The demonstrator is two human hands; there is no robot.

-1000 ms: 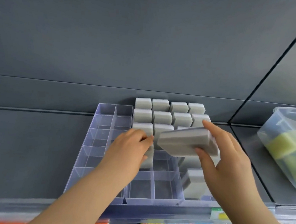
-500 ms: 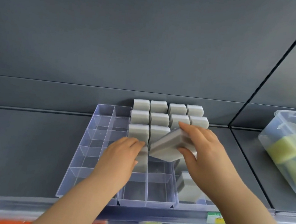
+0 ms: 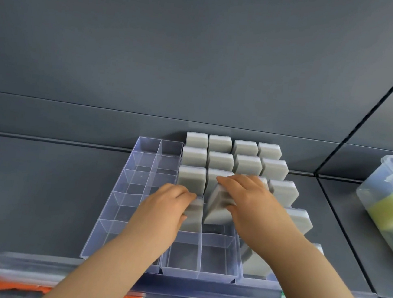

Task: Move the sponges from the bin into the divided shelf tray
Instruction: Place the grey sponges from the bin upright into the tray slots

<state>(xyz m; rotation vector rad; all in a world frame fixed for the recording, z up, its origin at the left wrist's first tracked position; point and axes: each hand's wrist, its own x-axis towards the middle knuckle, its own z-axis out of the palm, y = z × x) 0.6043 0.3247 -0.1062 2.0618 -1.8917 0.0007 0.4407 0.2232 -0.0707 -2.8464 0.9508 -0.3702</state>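
Left hand (image 3: 167, 209) and right hand (image 3: 255, 203) reach over a clear divided tray (image 3: 140, 164), with rows of grey sponges (image 3: 221, 161) standing beyond the fingertips. Well to the right of the right hand is a clear bin (image 3: 387, 178) of yellow sponges (image 3: 388, 208). The left hand grips an upright grey sponge (image 3: 194, 217) — the right hand grips a tilted grey sponge (image 3: 217, 207) just beside it.

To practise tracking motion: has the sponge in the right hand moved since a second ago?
Yes. Against the tray, the sponge tipped from flat onto its edge and sank toward a compartment.
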